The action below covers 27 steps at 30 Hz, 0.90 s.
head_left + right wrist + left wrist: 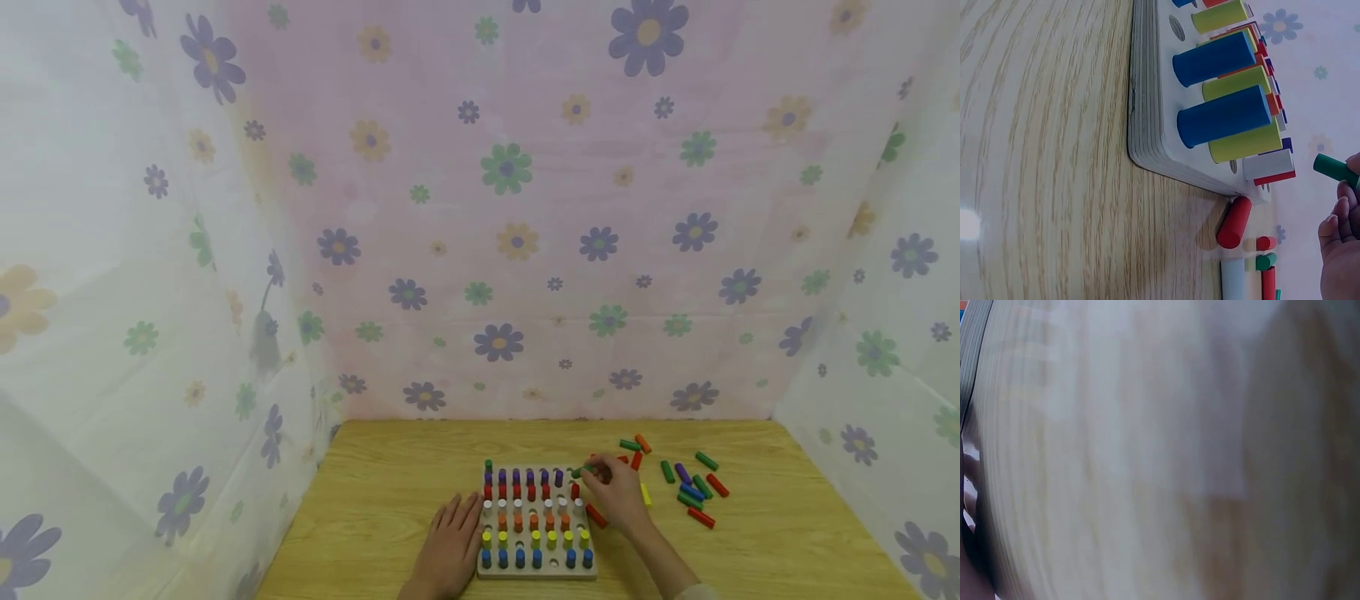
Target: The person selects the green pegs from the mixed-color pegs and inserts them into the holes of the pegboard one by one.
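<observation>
Mostly blurred wood grain (1160,450) leftward.

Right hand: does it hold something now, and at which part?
The right hand pinches a green peg by one end at its fingertips; the other end sticks out free. The left hand holds nothing and lies flat beside the board.

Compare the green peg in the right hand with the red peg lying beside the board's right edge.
The green peg is pinched by the right hand above the board's far right corner; the red peg lies loose on the table, untouched. They differ in colour. Both are plain cylinders.
</observation>
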Tool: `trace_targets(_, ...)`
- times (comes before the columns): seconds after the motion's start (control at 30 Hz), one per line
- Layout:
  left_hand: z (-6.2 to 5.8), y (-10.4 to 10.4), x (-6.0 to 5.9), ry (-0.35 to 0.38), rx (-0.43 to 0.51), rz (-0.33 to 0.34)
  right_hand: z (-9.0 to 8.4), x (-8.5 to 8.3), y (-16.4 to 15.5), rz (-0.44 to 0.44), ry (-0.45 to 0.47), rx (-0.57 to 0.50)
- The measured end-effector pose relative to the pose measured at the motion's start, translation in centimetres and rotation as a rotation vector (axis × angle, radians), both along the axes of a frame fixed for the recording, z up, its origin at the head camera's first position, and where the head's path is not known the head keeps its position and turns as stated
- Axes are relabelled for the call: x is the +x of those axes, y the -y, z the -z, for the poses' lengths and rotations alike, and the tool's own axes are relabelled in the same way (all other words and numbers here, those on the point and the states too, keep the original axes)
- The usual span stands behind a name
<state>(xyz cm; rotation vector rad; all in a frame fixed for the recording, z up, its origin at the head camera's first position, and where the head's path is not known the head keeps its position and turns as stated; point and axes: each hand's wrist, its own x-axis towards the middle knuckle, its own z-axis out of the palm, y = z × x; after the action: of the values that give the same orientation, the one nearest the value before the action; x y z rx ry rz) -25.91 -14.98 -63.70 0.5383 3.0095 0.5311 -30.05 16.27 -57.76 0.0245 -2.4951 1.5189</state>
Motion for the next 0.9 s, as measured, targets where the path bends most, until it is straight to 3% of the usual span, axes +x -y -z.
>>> trace_targets(0.4,0.5,-0.1,-0.2,-0.022,0.005,-0.002,-0.1,-0.2,1.0,-0.023,-0.002,-0.004)
trace_targets(0.67,0.1,-0.3,0.2,-0.007,0.043,-0.015,0.3,-0.6,1.8,-0.031,0.004,0.011)
trace_targets(0.9,0.4,-0.1,0.1,-0.04,0.038,-0.015,0.4,-0.8,2.7,-0.072,-0.025,-0.014)
